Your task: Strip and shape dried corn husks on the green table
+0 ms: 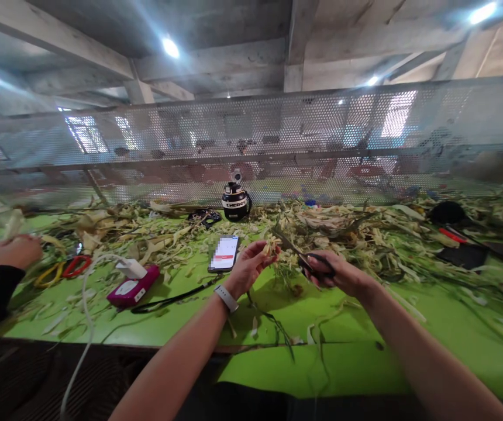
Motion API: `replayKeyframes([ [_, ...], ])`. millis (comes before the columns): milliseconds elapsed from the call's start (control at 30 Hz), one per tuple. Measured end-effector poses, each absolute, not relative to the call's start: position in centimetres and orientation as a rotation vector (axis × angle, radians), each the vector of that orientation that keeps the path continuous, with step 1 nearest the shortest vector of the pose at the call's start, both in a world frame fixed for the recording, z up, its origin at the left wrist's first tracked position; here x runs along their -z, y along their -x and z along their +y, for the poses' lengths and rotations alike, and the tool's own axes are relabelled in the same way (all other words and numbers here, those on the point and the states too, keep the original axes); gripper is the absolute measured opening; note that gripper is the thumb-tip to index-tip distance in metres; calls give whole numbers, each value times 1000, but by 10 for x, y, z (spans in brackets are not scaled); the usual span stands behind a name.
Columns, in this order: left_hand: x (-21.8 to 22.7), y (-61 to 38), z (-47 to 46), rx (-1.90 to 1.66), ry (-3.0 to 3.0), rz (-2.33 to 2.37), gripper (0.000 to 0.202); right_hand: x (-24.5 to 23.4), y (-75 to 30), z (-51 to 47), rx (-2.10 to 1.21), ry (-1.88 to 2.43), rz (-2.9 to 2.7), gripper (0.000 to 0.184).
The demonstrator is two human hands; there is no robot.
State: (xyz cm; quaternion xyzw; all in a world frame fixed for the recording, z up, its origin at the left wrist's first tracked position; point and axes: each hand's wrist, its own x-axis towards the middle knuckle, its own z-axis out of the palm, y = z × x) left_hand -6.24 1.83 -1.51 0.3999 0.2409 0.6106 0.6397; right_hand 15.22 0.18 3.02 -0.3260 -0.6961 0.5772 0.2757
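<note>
My left hand [250,266], with a pale watch band [226,298] at its wrist, pinches a small bunch of pale yellow dried husk strips [271,245]. To its right, my right hand [334,272] grips the dark handles of a pair of scissors [321,266]. The blades point up and left toward the bunch; whether they touch it I cannot tell. Loose strips and green strands [278,327] hang and lie below both hands. A phone [224,254] with a lit screen lies just left of my left hand.
Husk scraps [343,225] cover the back of the green table [181,318]. A black bottle [235,204] stands behind the phone. Left are a purple power strip [133,286] with a white plug, red-and-yellow-handled tools [76,267] and a co-worker's hand [14,251]. A perforated metal screen [251,134] rises behind.
</note>
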Motion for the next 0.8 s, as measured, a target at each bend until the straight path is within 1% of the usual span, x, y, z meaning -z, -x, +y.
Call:
replayKeyframes([
  [133, 13, 66, 23, -1442, -907, 471, 29, -35, -158, 2, -1598, 907, -1755, 50],
  [267, 12, 70, 24, -1492, -892, 431, 26, -38, -155, 2, -1522, 1020, -1819, 50],
  [367, 10, 70, 21, -1465, -864, 421, 26, -34, -151, 5, -1491, 1075, -1855, 50],
  [500, 8, 68, 16, -1391, -844, 420, 25, -28, -147, 6, -1515, 1036, -1821, 50],
  [633, 9, 66, 14, -1343, -856, 399, 27, -29, -145, 3, -1496, 1027, -1819, 52],
  [800, 11, 67, 16, -1336, -860, 390, 25, -30, -143, 3, -1478, 1022, -1839, 52],
])
